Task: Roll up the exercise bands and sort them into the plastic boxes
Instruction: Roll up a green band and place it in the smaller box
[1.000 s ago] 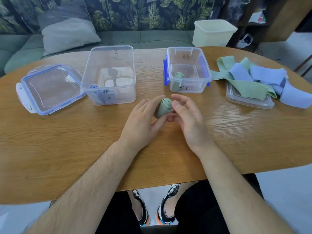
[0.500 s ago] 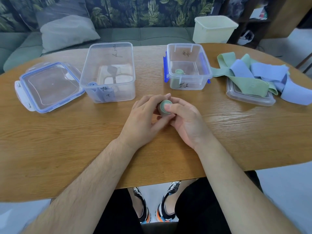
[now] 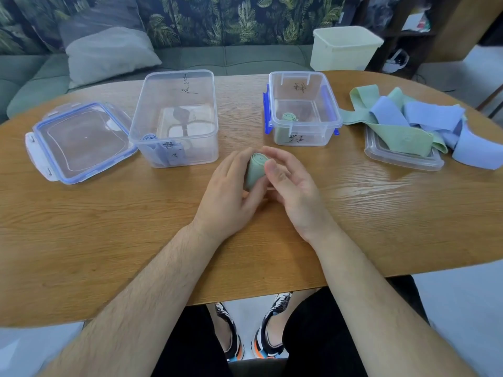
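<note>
Head view: both forearms reach in from 6 o'clock and meet at the middle of the table. The left hand lies knuckles up, its fingers curled round the rolled green band. The right hand is turned palm inward, with its thumb and bent fingertips pinching the same roll, which sits between the two hands, tilted, just above the wood.

Two clear boxes stand open: the large box at 11 o'clock holds one blue roll, and the small box at 1 o'clock holds one green roll. There are two lids, the left lid at 10 o'clock and the right lid at 2 o'clock under the loose bands. These are green and blue, too tangled to count. One cream tub stands at 1 o'clock behind the table.
</note>
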